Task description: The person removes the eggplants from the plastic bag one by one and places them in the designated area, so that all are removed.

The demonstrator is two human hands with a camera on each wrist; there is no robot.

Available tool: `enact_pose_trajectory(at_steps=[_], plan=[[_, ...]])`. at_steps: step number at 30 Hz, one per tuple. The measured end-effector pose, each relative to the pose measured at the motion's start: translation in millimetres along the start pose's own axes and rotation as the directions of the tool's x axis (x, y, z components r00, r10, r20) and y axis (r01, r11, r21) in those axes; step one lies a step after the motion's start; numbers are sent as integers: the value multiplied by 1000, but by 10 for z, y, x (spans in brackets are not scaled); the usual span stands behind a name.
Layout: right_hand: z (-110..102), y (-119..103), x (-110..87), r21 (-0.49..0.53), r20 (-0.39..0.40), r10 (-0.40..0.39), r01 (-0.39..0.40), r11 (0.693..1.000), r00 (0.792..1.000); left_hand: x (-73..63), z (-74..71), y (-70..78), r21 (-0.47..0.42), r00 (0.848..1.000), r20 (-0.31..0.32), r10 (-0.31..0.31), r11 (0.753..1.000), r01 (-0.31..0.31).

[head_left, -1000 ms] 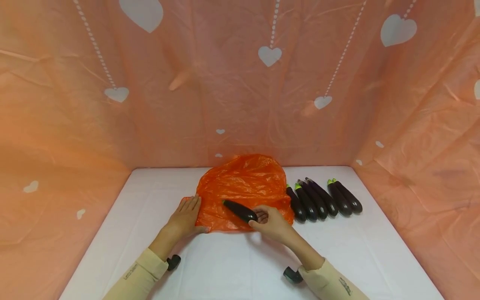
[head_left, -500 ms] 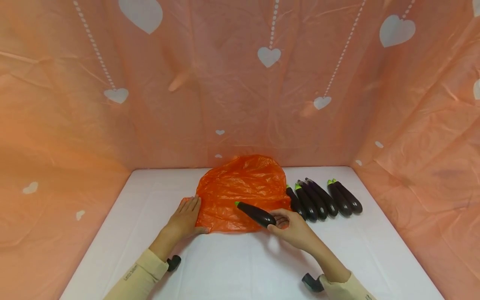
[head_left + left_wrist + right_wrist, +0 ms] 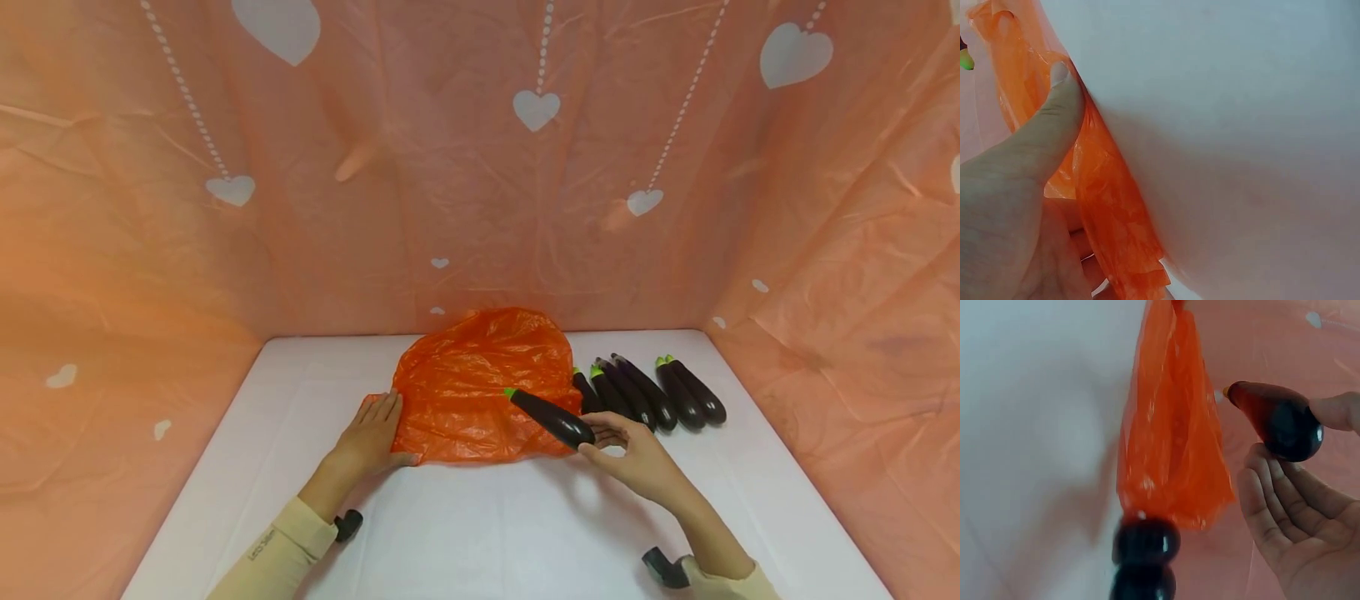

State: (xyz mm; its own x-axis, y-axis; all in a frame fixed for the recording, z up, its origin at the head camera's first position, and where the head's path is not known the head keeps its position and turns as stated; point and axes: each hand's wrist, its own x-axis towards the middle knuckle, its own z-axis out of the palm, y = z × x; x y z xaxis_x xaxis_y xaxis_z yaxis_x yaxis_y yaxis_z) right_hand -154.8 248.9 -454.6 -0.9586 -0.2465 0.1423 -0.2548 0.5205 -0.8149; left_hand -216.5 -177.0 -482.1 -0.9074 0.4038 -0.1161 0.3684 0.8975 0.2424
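Observation:
My right hand pinches a dark glossy eggplant by its rounded end, thumb against fingers. The eggplant is raised, its green stem end pointing left over the orange plastic bag. In the right wrist view the eggplant hangs beside the bag, apart from it. My left hand rests on the bag's left edge with its fingers extended. In the left wrist view the thumb lies against the bag's edge. Whether anything is inside the bag cannot be seen.
Several eggplants lie side by side to the right of the bag, a pair of them a little apart. My right hand partly hides some. A white-covered table is enclosed by orange sheeting printed with hearts.
My right hand has moved to the right with the eggplant, which shifted from over the bag's middle toward its right edge. The left hand and the bag stay about where they were.

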Motion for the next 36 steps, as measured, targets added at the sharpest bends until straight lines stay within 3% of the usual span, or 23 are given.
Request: enact_pose_trajectory(at_steps=[11,19,25,36], plan=[[-322,142,-56,-52,-129,9,-16,999,992,1,26,-26,-6,1000,-16,10,1000,-10],[-453,281,-40,-70,-236,-14,-3,998,972,-4,28,-23,-3,1000,-19,1,1000,-1],[-570,354,-41,-111,-271,20,-51,993,962,-9,41,-23,2,1000,-24,2,1000,-2],[-779,562,7,-114,-352,10,-53,992,936,-21,19,-5,-8,1000,-21,-1,1000,0]])
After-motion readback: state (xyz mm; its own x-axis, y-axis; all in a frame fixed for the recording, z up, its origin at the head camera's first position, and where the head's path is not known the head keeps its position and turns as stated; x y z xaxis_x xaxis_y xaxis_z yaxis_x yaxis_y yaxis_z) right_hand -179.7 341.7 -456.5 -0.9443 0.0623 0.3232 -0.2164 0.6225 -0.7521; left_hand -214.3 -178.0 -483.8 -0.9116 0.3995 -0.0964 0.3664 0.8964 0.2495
